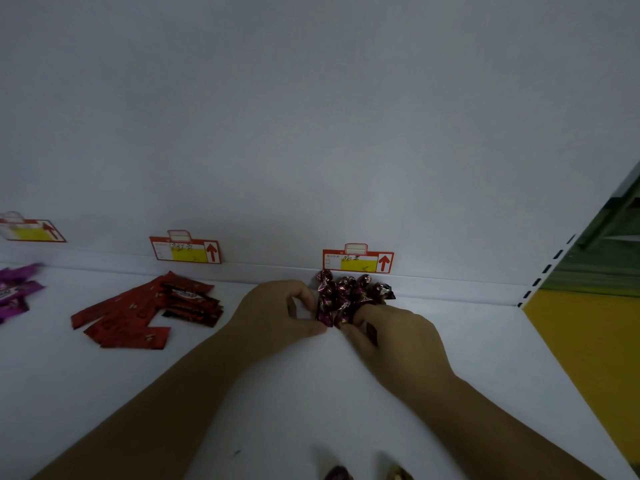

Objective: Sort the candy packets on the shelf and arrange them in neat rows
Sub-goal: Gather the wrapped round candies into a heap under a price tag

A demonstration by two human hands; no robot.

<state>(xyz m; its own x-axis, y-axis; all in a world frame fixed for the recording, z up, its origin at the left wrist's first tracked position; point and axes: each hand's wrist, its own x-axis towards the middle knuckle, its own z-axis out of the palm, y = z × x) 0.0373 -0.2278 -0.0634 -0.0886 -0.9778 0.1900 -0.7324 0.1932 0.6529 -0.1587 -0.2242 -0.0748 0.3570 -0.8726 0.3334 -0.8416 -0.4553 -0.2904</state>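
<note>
A cluster of dark red foil-wrapped candies (346, 296) lies on the white shelf (311, 393) against the back wall, below a price tag (358, 260). My left hand (277, 311) curls at the cluster's left side, thumb and fingertips touching the nearest candies. My right hand (394, 336) lies at the cluster's front right, fingers curled over the candies there; what it holds is hidden. A pile of flat red packets (138, 315) lies to the left. Purple packets (17, 292) sit at the far left edge.
Two more price tags (187, 250) (33, 230) hang on the back wall. The shelf's right end meets a yellow panel (595, 358) and a slotted upright (547, 268). Two loose candies (367, 474) peek in at the bottom edge.
</note>
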